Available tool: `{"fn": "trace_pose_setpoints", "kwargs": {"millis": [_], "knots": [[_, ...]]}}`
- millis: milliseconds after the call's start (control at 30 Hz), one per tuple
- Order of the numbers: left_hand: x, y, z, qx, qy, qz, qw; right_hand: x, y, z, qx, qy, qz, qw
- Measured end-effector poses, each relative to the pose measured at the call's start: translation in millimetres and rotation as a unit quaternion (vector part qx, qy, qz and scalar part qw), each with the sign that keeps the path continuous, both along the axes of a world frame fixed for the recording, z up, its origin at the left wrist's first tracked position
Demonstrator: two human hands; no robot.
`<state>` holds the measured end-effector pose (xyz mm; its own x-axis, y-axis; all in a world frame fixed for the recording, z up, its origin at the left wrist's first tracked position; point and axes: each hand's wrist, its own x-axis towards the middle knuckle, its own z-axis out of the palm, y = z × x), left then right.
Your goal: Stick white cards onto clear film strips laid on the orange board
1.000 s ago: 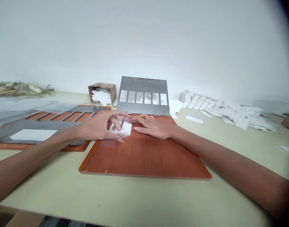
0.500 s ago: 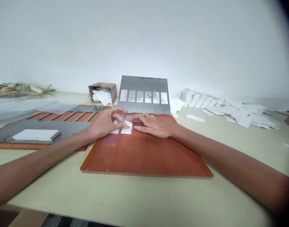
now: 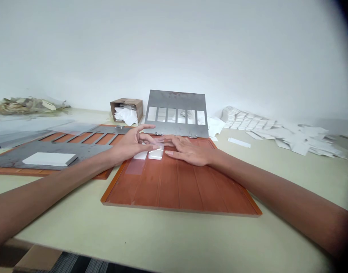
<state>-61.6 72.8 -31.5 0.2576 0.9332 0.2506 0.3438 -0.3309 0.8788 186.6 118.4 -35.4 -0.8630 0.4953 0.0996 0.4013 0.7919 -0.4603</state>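
On the orange-brown grooved board (image 3: pixel 174 185), two small white cards lie side by side near the far left: a left card (image 3: pixel 140 155) and a right card (image 3: pixel 156 153). Shiny clear film shows over the right card. My left hand (image 3: pixel 131 143) is over these cards, index finger raised and stretched out, thumb and other fingers reaching to the film. My right hand (image 3: pixel 191 151) lies flat on the board, open, its fingertips meeting the left fingers at the card's far edge. A clear film strip (image 3: pixel 134 167) extends below the left card. Exact fingertip contact is hidden.
A grey metal plate with slots (image 3: pixel 176 98) stands hinged upright behind the board. Left is another slotted plate (image 3: pixel 9 161) bearing a white card stack (image 3: pixel 50 159). Clear sheets (image 3: pixel 29 127), a carton of paper (image 3: pixel 140 110) and piled white cards (image 3: pixel 299 138) lie around.
My left fingers have spread from a pinch over the right card, with the index finger lifting. The right hand stays nearly in place. The whole view has shifted slightly.
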Motion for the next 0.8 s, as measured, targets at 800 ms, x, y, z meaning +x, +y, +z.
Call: {"fn": "trace_pose_setpoints", "kwargs": {"millis": [800], "knots": [[2.3,-0.1,0.6,0.095,0.178,0.07,0.977,-0.7,-2.2,1.7,0.012,-0.032,0.007,0.999]]}}
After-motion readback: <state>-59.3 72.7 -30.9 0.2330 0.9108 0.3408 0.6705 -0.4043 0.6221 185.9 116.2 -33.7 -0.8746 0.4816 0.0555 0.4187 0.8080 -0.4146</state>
